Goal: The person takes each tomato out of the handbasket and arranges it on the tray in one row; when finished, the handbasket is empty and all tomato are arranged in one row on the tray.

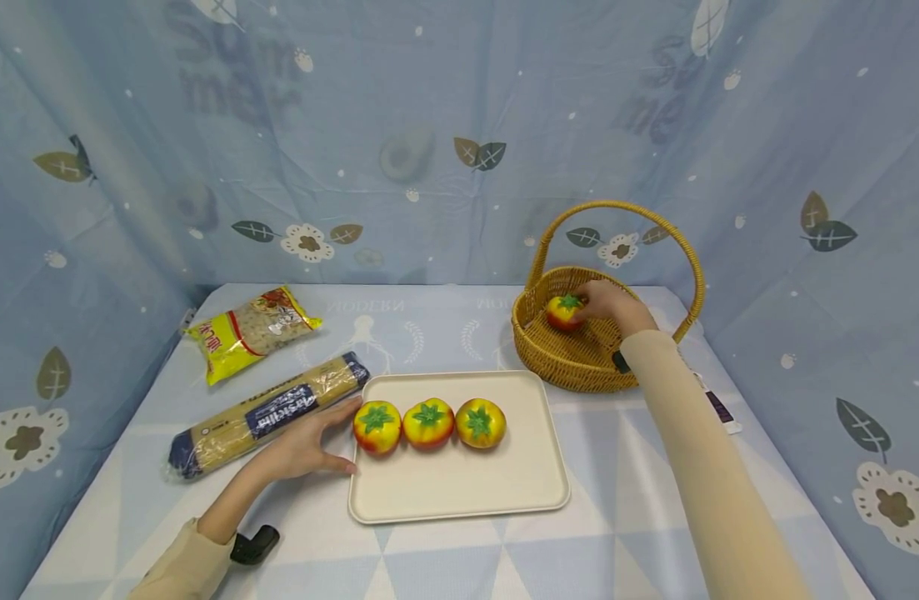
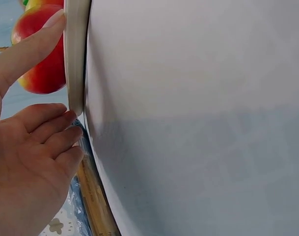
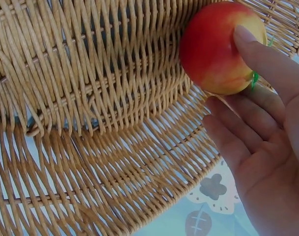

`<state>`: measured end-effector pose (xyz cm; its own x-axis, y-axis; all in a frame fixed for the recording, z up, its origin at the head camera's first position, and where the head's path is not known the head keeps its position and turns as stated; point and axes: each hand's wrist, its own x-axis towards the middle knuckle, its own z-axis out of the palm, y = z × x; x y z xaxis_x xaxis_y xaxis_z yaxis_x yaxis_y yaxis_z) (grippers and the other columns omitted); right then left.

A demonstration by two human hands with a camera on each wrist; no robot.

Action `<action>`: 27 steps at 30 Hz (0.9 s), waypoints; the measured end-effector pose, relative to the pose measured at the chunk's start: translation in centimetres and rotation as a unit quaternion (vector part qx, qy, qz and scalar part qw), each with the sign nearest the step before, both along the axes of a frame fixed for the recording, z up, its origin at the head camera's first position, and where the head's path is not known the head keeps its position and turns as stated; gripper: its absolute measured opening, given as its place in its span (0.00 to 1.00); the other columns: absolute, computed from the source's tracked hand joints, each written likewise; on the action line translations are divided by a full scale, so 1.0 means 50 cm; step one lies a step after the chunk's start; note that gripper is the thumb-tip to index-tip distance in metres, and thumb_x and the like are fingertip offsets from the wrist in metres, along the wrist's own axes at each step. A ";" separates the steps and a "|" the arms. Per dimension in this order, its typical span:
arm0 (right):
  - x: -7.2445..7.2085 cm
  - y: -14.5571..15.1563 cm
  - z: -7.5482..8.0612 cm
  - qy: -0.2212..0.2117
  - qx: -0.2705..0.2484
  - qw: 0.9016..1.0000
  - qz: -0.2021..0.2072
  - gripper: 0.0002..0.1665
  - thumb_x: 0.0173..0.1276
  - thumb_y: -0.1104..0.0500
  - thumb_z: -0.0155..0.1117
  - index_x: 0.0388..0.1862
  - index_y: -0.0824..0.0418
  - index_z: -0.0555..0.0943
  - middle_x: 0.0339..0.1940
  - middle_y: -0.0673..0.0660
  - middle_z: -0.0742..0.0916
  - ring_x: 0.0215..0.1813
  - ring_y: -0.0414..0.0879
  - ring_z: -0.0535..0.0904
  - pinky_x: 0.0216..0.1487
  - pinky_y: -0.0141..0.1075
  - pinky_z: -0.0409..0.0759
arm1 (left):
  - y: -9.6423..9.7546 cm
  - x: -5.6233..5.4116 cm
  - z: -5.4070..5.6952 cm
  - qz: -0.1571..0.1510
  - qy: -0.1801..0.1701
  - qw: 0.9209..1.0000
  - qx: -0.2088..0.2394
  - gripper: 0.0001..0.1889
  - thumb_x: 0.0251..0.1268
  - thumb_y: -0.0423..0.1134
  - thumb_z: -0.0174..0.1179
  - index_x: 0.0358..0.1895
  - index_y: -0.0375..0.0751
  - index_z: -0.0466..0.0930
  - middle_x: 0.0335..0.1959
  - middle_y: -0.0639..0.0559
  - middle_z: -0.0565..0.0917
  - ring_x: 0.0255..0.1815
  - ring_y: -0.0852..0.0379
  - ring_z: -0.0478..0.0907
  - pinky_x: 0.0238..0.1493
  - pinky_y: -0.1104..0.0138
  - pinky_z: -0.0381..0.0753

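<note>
Inside the wicker basket (image 1: 579,367), my right hand (image 1: 605,304) grips a red-and-yellow persimmon-like fruit with a green leafy top (image 1: 563,313). The right wrist view shows the thumb on one side of the fruit (image 3: 218,49) and the other fingers behind and under it. At the left edge of a cream tray (image 1: 459,492), my left hand (image 1: 305,446) lies with fingers spread, thumb and fingertips at the rim. On the tray, three similar fruits stand in a row: a left one (image 1: 378,428), a middle one (image 1: 428,423) and a right one (image 1: 481,423).
Left of the tray lies a long pack of pasta (image 1: 272,417), close beside the left hand. Behind it is a yellow printed bag (image 1: 252,332). The basket's tall handle (image 1: 616,204) arches over the right hand. A dark-and-white item (image 1: 717,404) lies right of the basket.
</note>
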<state>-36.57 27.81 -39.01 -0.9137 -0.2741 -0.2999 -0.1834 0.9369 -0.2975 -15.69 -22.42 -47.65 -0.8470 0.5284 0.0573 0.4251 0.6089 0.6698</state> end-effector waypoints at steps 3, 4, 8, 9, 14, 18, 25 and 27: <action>0.000 0.000 -0.002 0.005 -0.001 1.000 0.001 0.36 0.64 0.57 0.69 0.66 0.73 0.69 0.60 0.73 0.76 0.61 0.65 0.72 0.63 0.55 0.71 | 0.001 0.000 0.001 0.000 -0.001 1.000 0.000 0.54 0.39 0.46 0.79 0.70 0.28 0.60 0.71 0.35 0.63 0.70 0.34 0.59 0.69 0.43 0.56; 0.000 0.000 -0.003 0.006 0.000 1.000 0.001 0.36 0.64 0.57 0.69 0.66 0.73 0.69 0.60 0.73 0.76 0.61 0.65 0.72 0.63 0.54 0.71 | 0.001 0.001 0.002 -0.001 0.000 1.000 0.001 0.54 0.39 0.46 0.79 0.70 0.28 0.60 0.71 0.35 0.63 0.70 0.34 0.59 0.69 0.43 0.56; 0.002 0.003 -0.004 0.012 -0.004 1.000 0.002 0.35 0.64 0.58 0.68 0.65 0.74 0.69 0.59 0.73 0.77 0.60 0.64 0.73 0.61 0.54 0.73 | 0.002 0.002 0.003 -0.002 0.003 1.000 0.001 0.53 0.39 0.46 0.79 0.70 0.27 0.61 0.70 0.34 0.63 0.69 0.33 0.59 0.68 0.42 0.56; 0.004 0.004 -0.003 0.013 -0.005 1.000 0.003 0.35 0.64 0.58 0.68 0.65 0.74 0.69 0.59 0.73 0.77 0.59 0.64 0.73 0.61 0.54 0.73 | 0.002 0.002 0.003 -0.002 0.003 1.000 0.001 0.53 0.39 0.46 0.79 0.70 0.27 0.61 0.70 0.34 0.63 0.69 0.33 0.59 0.68 0.42 0.57; 0.009 0.008 0.007 0.024 -0.011 1.000 0.007 0.34 0.64 0.58 0.68 0.64 0.73 0.71 0.58 0.72 0.78 0.58 0.64 0.74 0.60 0.54 0.73 | 0.002 0.001 0.002 -0.001 0.003 1.000 0.000 0.53 0.39 0.46 0.79 0.70 0.27 0.61 0.70 0.35 0.63 0.70 0.34 0.59 0.69 0.43 0.56; 0.016 0.011 0.021 0.028 -0.025 0.999 0.005 0.33 0.64 0.58 0.68 0.63 0.74 0.71 0.57 0.73 0.78 0.57 0.65 0.74 0.60 0.55 0.73 | 0.002 0.000 -0.001 -0.002 0.004 1.000 -0.003 0.53 0.39 0.47 0.79 0.70 0.27 0.60 0.70 0.35 0.63 0.70 0.34 0.59 0.69 0.44 0.57; 0.033 0.013 0.038 0.046 -0.038 0.998 0.016 0.34 0.65 0.59 0.67 0.64 0.76 0.69 0.57 0.74 0.77 0.56 0.64 0.74 0.59 0.55 0.74 | 0.000 0.001 -0.002 0.000 0.006 1.000 -0.001 0.53 0.39 0.47 0.79 0.70 0.28 0.61 0.70 0.35 0.64 0.70 0.35 0.60 0.69 0.44 0.57; 0.038 0.013 0.039 0.054 -0.041 0.997 0.021 0.34 0.65 0.59 0.67 0.64 0.76 0.69 0.55 0.74 0.78 0.54 0.64 0.76 0.57 0.55 0.75 | 0.000 0.001 -0.003 0.000 0.008 1.000 -0.002 0.53 0.39 0.48 0.79 0.70 0.28 0.61 0.70 0.35 0.64 0.69 0.34 0.60 0.68 0.44 0.58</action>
<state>-34.65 28.46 -37.06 -0.9268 -0.3318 -0.1757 -0.2564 0.9012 -0.3495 -15.66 -22.43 -47.78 -0.8458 0.5292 0.0677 0.4356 0.6116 0.6605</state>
